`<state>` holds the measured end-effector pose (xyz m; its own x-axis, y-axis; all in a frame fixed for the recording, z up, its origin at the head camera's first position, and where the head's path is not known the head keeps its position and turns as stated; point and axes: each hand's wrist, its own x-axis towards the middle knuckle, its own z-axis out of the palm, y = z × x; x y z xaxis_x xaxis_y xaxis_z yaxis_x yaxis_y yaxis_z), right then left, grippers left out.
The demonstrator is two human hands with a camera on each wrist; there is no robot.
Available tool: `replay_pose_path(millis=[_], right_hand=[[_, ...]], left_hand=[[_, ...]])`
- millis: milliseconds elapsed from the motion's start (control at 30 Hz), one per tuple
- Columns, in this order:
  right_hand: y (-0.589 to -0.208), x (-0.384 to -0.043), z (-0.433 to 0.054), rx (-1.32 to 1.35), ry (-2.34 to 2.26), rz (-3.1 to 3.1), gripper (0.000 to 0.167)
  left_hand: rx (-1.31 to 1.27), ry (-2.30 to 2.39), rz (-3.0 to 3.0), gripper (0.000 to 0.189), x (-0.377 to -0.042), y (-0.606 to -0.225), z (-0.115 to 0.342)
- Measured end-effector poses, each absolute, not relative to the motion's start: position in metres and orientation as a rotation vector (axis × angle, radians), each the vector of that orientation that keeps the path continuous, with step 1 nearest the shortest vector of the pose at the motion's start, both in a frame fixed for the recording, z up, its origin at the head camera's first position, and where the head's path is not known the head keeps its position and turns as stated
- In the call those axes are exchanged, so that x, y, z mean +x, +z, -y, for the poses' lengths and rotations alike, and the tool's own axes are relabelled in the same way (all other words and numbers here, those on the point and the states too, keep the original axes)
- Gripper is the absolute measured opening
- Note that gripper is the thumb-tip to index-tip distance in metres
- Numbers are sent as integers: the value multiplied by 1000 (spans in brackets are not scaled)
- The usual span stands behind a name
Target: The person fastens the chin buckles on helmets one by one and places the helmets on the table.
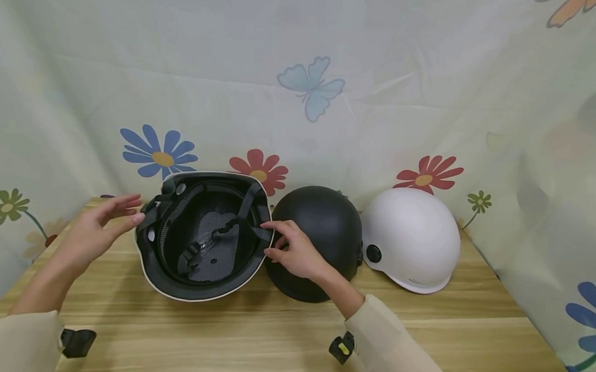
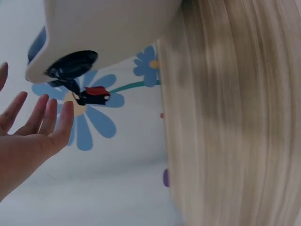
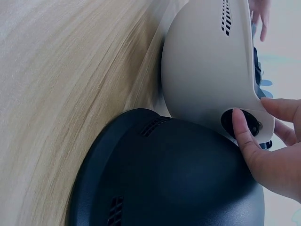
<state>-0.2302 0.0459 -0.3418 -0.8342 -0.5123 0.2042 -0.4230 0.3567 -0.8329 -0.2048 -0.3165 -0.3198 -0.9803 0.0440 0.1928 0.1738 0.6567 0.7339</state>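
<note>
A white-shelled helmet lies upside down, its black lining facing up and a dark chin strap across the inside. My right hand pinches its right rim; in the right wrist view the thumb lies on the black disc at the shell's side, with fingers over the edge. My left hand is held beside the left rim, fingers spread and loosely bent. A black and red buckle hangs from that side, just past the left fingertips in the left wrist view.
Right beside the upturned helmet a matte black helmet stands dome up. A white helmet with a black side disc stands to its right. All are on a wooden table, before a flower-printed curtain.
</note>
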Motion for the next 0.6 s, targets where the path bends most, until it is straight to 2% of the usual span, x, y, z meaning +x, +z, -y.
replay_pose_path(millis=[333, 600], right_hand=[[-342, -230, -46, -883, -1511, -2486, 45], [-344, -231, -47, -883, -1495, -2497, 46]], left_hand=[[-264, -1388, 2740, 61, -222, -340, 334], [-339, -1379, 2816, 58, -224, -342, 338]])
